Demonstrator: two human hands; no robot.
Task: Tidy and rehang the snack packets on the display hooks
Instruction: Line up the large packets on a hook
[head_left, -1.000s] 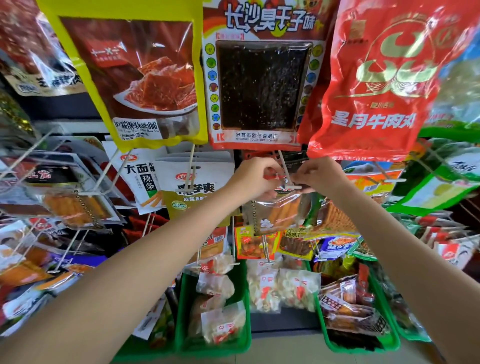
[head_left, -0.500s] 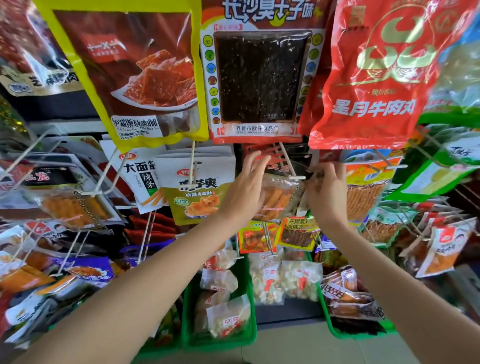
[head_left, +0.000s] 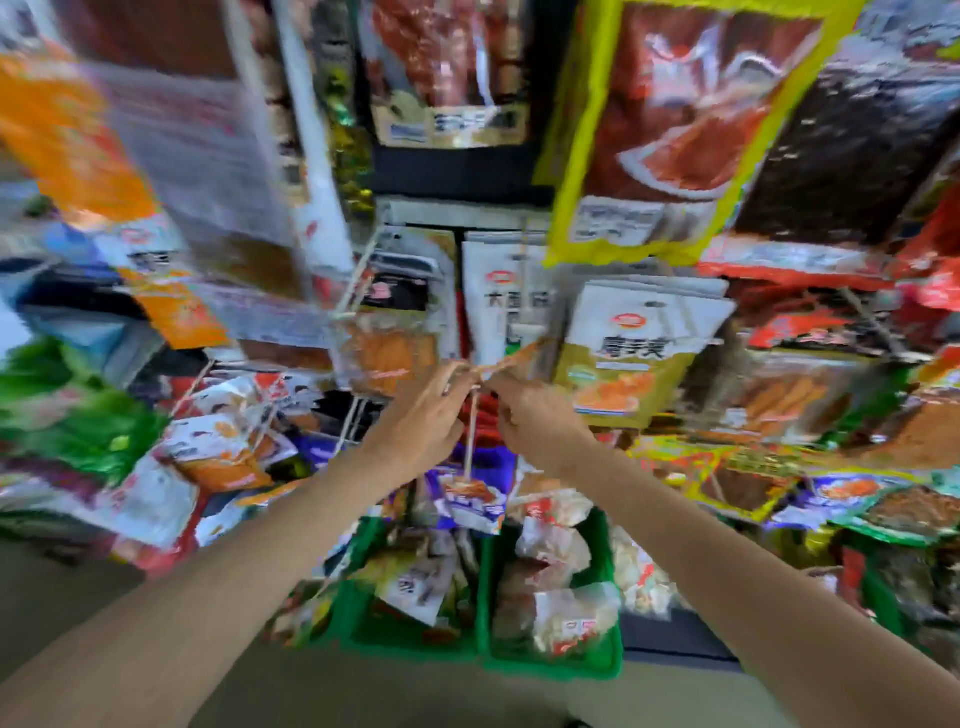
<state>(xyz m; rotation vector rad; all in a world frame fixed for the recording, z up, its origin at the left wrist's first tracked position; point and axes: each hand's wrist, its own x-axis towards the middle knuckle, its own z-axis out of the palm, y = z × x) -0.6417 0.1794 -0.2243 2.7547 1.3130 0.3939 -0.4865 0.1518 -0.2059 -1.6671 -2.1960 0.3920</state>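
Observation:
The whole view is blurred by motion. My left hand (head_left: 415, 431) and my right hand (head_left: 537, 415) meet fingertip to fingertip at the middle of the rack. Between them they pinch the thin edge of an orange snack packet (head_left: 514, 359), which slants up to the right. A white display hook (head_left: 470, 431) runs down between the two hands. Whether the packet sits on the hook cannot be told. A clear packet of orange snacks (head_left: 387, 356) hangs just left of my left fingers.
Large packets hang overhead, one with a yellow border (head_left: 569, 208). White-and-olive packets (head_left: 641, 345) hang right of my hands. Green bins (head_left: 550, 667) of loose packets stand below my forearms. A white pole (head_left: 311, 156) rises at upper left, and more hooks jut out on both sides.
The view has swung left and blurred. Both hands left the clear packet on the earlier hook, moved left along the rack, and now pinch a thin orange packet together.

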